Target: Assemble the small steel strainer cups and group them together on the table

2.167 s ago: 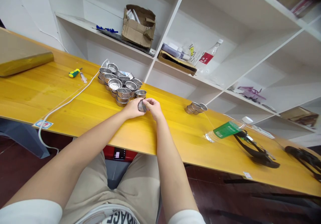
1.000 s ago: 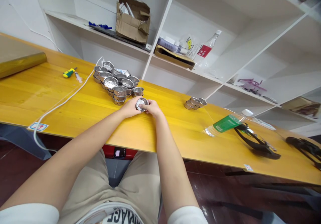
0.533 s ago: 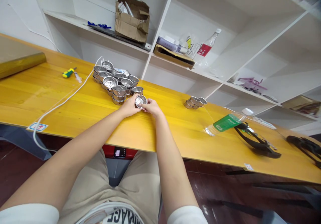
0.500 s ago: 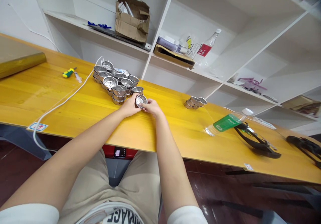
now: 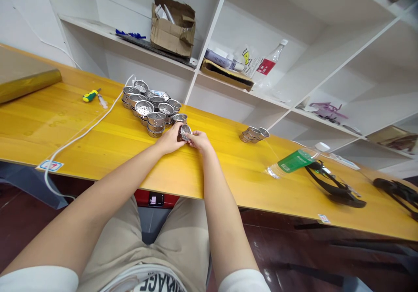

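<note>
My left hand [image 5: 170,138] is closed round the side of a small perforated metal strainer cup [image 5: 185,131], tilted with its open top to the right. The fingers of my right hand [image 5: 197,140] pinch the cup's rim, with the thumb at its opening. Just beyond and to the left stands a cluster of similar strainer cups [image 5: 156,118], several of them stacked. One cup [image 5: 180,118] at the cluster's near right edge is right behind the held one. A smaller group of cups [image 5: 254,134] stands apart, further right on the table.
On the yellow table [image 5: 107,139] lie a green-yellow screwdriver [image 5: 90,95], a white cable [image 5: 85,131] and a rolled sheet [image 5: 29,80]. To the right are a green-labelled bottle [image 5: 295,160] and a black headset [image 5: 336,187]. White shelves [image 5: 277,102] rise behind, holding a cardboard box [image 5: 173,28].
The strainer cup has been turned in my hands, so its open top now faces more to the right. Both hands stay at almost the same place.
</note>
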A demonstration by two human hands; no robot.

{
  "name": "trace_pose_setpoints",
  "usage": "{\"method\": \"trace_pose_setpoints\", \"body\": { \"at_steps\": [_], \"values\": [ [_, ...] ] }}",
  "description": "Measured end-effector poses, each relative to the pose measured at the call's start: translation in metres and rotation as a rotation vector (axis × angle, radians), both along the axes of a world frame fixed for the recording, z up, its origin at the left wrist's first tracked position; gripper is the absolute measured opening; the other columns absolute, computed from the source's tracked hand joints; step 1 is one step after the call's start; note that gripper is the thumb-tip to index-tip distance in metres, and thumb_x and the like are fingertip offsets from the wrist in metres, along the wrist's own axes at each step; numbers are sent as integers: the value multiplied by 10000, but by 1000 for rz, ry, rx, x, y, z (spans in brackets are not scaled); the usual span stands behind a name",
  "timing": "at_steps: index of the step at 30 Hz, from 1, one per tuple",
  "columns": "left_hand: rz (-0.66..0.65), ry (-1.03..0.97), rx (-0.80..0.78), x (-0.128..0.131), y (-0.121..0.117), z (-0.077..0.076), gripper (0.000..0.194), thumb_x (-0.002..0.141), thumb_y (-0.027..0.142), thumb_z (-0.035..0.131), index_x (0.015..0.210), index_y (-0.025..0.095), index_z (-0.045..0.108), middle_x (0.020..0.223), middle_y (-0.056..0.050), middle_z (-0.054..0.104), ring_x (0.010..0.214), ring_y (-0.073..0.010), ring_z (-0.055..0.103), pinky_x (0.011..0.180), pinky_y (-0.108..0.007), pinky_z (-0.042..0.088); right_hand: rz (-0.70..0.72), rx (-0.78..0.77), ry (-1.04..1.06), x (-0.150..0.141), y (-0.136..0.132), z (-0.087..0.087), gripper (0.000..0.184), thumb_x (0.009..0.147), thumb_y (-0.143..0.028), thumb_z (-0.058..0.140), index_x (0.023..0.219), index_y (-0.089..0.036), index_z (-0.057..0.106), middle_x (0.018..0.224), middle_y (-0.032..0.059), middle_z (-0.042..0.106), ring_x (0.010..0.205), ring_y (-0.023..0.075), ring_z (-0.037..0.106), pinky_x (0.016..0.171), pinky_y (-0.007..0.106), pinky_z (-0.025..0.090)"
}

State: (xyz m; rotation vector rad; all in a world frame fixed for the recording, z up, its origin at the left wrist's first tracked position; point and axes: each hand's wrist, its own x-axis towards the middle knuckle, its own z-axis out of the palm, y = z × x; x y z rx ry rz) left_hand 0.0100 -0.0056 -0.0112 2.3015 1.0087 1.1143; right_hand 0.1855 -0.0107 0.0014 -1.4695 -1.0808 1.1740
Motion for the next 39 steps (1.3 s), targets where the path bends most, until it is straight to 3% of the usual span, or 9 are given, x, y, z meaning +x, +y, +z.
{"method": "trace_pose_setpoints", "body": {
  "at_steps": [6, 15, 19, 23, 25, 28, 30, 35, 39],
  "values": [
    [-9, -31, 2, 0, 1, -1, 689, 782, 319, 718, 1397, 179, 442, 1369, -145, 631, 1244, -314, 638, 1061, -419, 504, -76, -52, 39, -4, -6, 8, 343, 765, -215, 877, 729, -195, 536, 513, -22, 609, 452, 70, 543, 476, 162, 492],
    [-16, -31, 4, 0, 1, 1, 682, 781, 304, 726, 1394, 180, 452, 1373, -143, 631, 1251, -309, 633, 1060, -413, 502, -97, -53, 22, -6, -9, 12, 273, 829, -143, 801, 721, -178, 553, 519, -27, 594, 444, 59, 507, 492, 167, 484],
    [-9, -51, 12, 1, 1, 0, 671, 783, 295, 738, 1385, 181, 464, 1361, -141, 639, 1248, -304, 636, 1061, -413, 503, -131, -19, -2, -4, -4, 8, 266, 801, -186, 810, 778, -193, 546, 601, -15, 622, 513, 96, 563, 557, 215, 511],
    [3, -61, 40, 1, 4, -3, 650, 781, 259, 740, 1368, 171, 477, 1358, -152, 634, 1252, -308, 630, 1069, -419, 501, -199, 260, -325, -1, -1, 5, 184, 810, -327, 760, 854, -193, 642, 762, -1, 668, 653, 128, 596, 673, 251, 504],
    [4, -58, 56, 2, 6, -6, 630, 782, 242, 731, 1357, 170, 486, 1348, -153, 634, 1247, -311, 632, 1066, -424, 503, -108, 411, -557, -2, -3, 6, 214, 870, -401, 671, 822, -195, 699, 794, 9, 679, 724, 144, 591, 724, 256, 469],
    [22, -54, 71, 2, 9, -9, 633, 776, 225, 722, 1361, 165, 488, 1353, -160, 624, 1248, -315, 629, 1065, -425, 503, 90, 448, -796, -9, -8, 7, 399, 946, -460, 555, 672, -198, 682, 727, 29, 654, 734, 171, 572, 713, 277, 406],
    [34, -46, 68, 2, 11, -11, 646, 776, 224, 717, 1373, 155, 480, 1366, -171, 614, 1255, -321, 624, 1068, -429, 500, 146, 410, -864, -14, -11, 8, 470, 970, -469, 516, 601, -202, 634, 670, 30, 617, 690, 172, 545, 678, 287, 364],
    [3, -64, 70, 2, 12, -11, 616, 771, 202, 711, 1346, 174, 492, 1342, -149, 625, 1247, -313, 624, 1062, -422, 497, 108, 400, -689, -21, -11, 10, 541, 978, -552, 466, 568, -205, 535, 590, -8, 517, 613, 144, 478, 618, 279, 315],
    [-3, -95, 56, 1, 8, -6, 588, 764, 196, 718, 1312, 179, 506, 1309, -134, 643, 1226, -296, 634, 1052, -402, 497, 93, 412, -457, -18, -6, 7, 508, 868, -611, 602, 577, -209, 493, 583, -39, 475, 603, 120, 442, 600, 258, 327]
  ]
}}
